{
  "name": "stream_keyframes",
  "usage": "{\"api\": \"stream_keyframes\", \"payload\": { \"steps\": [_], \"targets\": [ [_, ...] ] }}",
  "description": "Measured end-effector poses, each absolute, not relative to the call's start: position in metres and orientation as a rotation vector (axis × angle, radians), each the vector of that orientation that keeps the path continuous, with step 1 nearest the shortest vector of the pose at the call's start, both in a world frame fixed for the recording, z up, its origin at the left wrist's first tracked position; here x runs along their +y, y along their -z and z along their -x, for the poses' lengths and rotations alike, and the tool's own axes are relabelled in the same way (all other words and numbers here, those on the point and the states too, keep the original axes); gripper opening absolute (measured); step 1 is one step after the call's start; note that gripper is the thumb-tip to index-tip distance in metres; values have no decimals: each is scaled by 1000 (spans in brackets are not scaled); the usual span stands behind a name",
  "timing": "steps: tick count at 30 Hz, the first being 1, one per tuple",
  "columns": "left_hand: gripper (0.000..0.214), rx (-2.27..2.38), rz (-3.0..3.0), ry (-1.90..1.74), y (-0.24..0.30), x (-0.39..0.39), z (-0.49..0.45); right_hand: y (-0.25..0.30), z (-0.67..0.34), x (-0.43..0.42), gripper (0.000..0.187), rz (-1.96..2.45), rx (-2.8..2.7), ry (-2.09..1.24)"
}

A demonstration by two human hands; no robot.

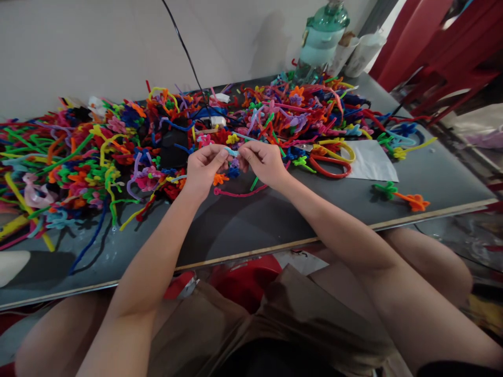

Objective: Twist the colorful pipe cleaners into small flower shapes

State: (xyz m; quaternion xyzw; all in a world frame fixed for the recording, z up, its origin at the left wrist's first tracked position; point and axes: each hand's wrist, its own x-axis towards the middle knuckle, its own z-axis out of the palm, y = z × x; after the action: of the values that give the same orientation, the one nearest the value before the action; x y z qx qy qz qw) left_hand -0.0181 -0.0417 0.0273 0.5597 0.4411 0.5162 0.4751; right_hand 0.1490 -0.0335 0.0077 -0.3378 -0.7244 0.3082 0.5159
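My left hand (204,168) and my right hand (264,162) meet over the middle of the grey table (243,225). Both pinch a short light blue pipe cleaner (232,152) held between their fingertips. Just under the hands lie an orange pipe-cleaner flower (220,179) and a pink pipe cleaner (239,193). Behind and to the left spreads a big heap of coloured pipe cleaners and flowers (98,152).
Red-and-yellow scissors (334,159) and a white sheet (371,161) lie right of my hands. A green-and-orange flower stem (401,193) sits near the right front edge. A green-topped bottle (321,39) and paper cups (356,52) stand at the back. A black cable (184,50) runs down the wall.
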Motion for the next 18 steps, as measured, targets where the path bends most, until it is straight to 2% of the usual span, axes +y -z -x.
{"api": "stream_keyframes", "payload": {
  "steps": [10, 18],
  "targets": [
    [14, 1362, -1822, -1380, -38, -51, 24, -14, -151, -40, 34, 917, -1873, -503],
    [12, 1392, -2016, -1398, -38, -55, 28, -9, -152, -43, 36, 845, -1934, -240]
  ]
}}
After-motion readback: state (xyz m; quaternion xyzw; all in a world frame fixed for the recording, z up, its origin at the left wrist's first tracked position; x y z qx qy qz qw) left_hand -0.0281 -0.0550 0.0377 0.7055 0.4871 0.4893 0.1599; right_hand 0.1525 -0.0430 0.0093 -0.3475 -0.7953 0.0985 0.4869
